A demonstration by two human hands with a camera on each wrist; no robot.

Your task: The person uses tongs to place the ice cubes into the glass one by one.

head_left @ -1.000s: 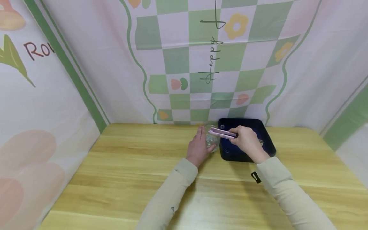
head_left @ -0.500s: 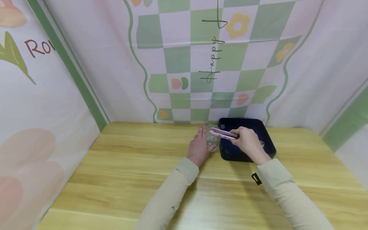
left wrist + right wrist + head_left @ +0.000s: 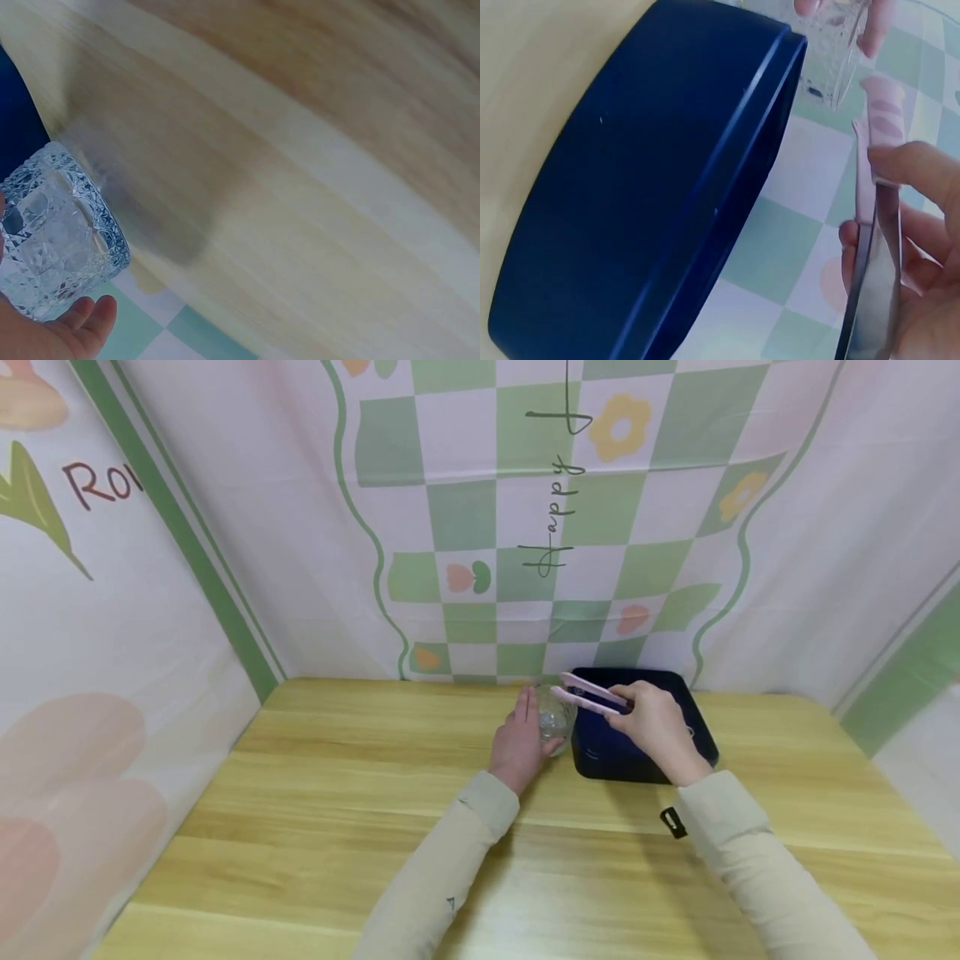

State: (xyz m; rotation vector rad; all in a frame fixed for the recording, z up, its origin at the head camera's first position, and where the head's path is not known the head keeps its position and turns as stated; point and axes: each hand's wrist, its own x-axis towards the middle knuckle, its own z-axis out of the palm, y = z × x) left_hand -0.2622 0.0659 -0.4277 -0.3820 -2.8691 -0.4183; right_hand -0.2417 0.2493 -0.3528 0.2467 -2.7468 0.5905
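Note:
My left hand [image 3: 516, 747] holds a clear cut-glass tumbler [image 3: 557, 720] at the table's back edge, fingers along its far-left side and thumb in front. In the left wrist view the patterned glass [image 3: 60, 232] sits between thumb and fingers. My right hand [image 3: 658, 727] grips metal tongs with pink tips [image 3: 585, 702], thumb on one arm and fingers under the other. Their arms stand apart with nothing between them, tips by the glass's right rim. Below the tongs lies a dark blue square tray [image 3: 611, 768], seen from its side in the right wrist view.
A small black clip-like piece [image 3: 673, 822] lies on the wooden table [image 3: 360, 827] in front of the tray, beside the right sleeve. Behind the table hangs a checked green and white cloth [image 3: 525, 527]. Part of a small pale ring-like thing shows in the tray, mostly behind the right hand.
The tongs, pressed nearly together over the glass before, have spread apart and moved slightly up and right with my right hand. My left hand keeps its hold on the glass.

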